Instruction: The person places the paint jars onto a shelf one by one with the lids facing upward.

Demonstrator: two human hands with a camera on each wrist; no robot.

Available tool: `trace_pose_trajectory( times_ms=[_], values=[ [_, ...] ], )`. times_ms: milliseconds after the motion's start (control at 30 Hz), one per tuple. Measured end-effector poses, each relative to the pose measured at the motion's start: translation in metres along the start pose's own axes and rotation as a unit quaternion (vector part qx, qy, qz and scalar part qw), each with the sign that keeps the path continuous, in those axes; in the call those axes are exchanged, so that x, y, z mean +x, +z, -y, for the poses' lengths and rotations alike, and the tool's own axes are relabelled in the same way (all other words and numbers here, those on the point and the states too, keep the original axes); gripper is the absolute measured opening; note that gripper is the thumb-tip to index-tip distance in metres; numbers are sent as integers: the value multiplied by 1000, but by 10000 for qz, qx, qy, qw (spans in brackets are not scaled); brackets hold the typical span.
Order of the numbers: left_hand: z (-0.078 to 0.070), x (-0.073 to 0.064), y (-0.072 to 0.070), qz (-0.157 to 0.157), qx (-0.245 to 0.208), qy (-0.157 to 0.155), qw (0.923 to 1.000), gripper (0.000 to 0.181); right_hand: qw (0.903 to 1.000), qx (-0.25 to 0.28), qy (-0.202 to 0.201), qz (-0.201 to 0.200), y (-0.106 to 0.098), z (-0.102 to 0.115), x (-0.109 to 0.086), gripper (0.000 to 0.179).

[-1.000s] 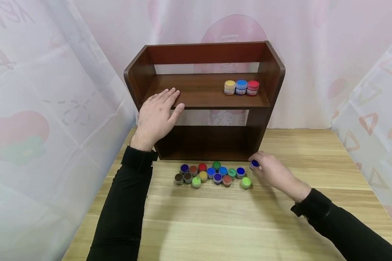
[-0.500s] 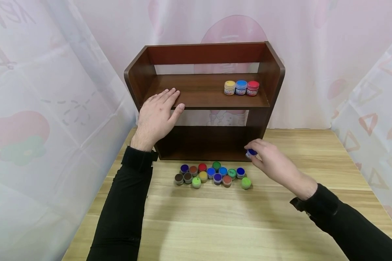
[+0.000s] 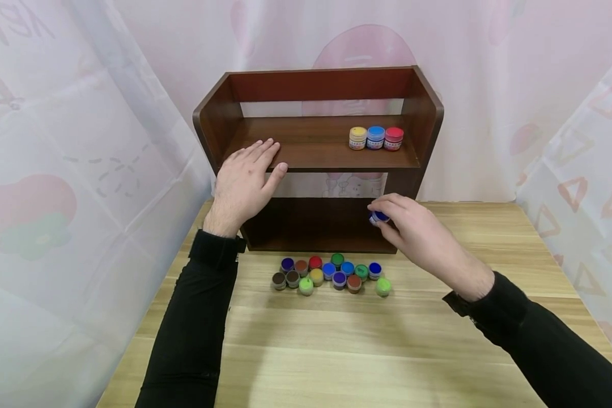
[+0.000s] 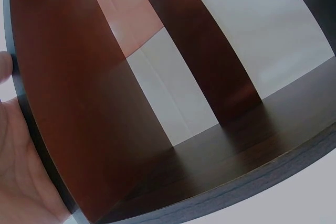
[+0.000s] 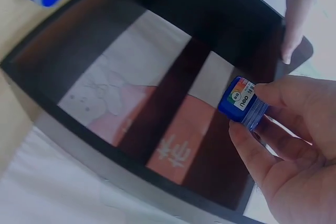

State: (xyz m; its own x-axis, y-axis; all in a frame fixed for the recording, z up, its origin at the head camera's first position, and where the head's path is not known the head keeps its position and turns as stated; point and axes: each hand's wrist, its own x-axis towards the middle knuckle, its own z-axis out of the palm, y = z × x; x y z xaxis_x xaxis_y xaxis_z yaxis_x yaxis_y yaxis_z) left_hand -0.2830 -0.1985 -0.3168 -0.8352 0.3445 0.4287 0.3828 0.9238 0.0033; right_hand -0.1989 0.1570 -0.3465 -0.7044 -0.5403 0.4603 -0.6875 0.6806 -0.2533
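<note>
My right hand [image 3: 423, 238] pinches a small dark blue paint jar [image 5: 243, 100] between thumb and fingers, in front of the lower right part of a dark brown wooden shelf [image 3: 316, 224]. The jar's label faces the right wrist view. My left hand [image 3: 246, 184] lies flat with straight fingers on the left of the upper board; part of it shows at the edge of the left wrist view. On that board's right side stand a yellow-lidded jar [image 3: 357, 138], a blue-lidded jar [image 3: 375, 137] and a red-lidded jar [image 3: 394, 139], side by side.
Several small paint jars with lids of mixed colours stand in a loose group on the wooden table [image 3: 306, 351], before the shelf's front edge. A light green jar [image 3: 383, 287] is at the group's right end. Printed white curtains [image 3: 469, 102] hang behind and at both sides.
My right hand has lifted the dark blue jar off the table and carried it up and left to the lower shelf opening. My left hand has stayed in place.
</note>
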Motion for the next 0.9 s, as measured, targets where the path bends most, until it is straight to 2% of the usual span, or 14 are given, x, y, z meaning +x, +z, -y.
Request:
trace_pose_trajectory(
  times_ms=[233, 433, 900],
  values=[
    [0, 0, 0, -5, 5, 2, 10000, 79, 9994, -66, -275, -214, -15, 11, 20, 32],
    [0, 0, 1, -5, 18, 8, 10000, 79, 9989, -176, -351, -247, -29, 17, 38, 35],
    [-1, 0, 0, -34, -25, 14, 10000, 78, 9983, -229, -544, 13, -61, 20, 86, 38]
  ],
)
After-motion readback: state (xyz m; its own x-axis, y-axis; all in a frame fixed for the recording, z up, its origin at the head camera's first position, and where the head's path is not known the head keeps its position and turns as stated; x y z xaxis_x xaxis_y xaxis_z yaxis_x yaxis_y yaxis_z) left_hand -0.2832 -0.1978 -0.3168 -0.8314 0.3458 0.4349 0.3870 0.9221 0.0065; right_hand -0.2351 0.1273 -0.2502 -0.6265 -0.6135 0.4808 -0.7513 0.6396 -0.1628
